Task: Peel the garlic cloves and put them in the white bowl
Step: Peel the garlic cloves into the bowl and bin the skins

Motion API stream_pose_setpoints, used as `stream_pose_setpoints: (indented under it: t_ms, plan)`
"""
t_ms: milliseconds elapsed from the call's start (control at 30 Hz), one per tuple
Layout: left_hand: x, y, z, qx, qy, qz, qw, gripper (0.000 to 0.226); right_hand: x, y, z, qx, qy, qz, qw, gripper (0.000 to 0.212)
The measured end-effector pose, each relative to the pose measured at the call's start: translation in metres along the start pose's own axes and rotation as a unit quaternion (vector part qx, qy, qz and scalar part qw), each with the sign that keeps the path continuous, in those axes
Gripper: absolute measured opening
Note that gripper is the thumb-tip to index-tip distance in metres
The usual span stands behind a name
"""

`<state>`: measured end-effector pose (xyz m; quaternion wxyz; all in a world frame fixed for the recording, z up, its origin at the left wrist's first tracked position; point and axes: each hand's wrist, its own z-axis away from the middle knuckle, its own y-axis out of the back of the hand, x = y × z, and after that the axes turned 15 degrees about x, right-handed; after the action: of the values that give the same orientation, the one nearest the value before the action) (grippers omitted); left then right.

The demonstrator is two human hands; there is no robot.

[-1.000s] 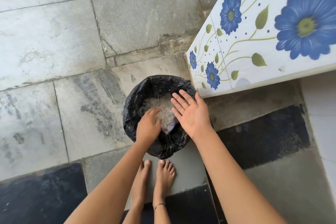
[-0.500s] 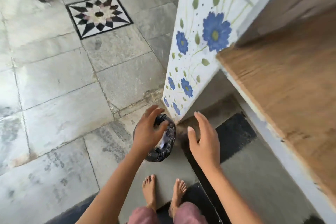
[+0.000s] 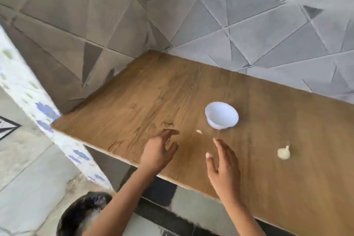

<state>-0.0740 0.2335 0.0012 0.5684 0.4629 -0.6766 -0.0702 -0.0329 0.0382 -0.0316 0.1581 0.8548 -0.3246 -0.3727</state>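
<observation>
Two empty hands, the left hand and the right hand, fingers loosely spread, have risen from the lined bin on the floor to hover over the table; peel disposal is probably done. One garlic clove lies beyond the fingertips, just beside the white bowl, which looks empty through the blur. A garlic bulb sits farther right.

Single head-worn wide-angle view, close, down and forward over the wooden counter toward the tiled wall.
</observation>
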Motion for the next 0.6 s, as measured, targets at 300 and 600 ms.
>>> stream_pose_setpoints:
  t_ms: [300, 600]
  plan:
    - [0.053, -0.101, -0.048, -0.059, 0.014, -0.2, 0.978, 0.025, 0.116, 0.031, -0.027, -0.092, 0.028, 0.2, 0.975, 0.063]
    - [0.105, -0.084, -0.092, 0.01, -0.03, -0.033, 0.999, 0.016, 0.114, 0.032, -0.029, -0.136, 0.002, 0.21, 0.968, 0.059]
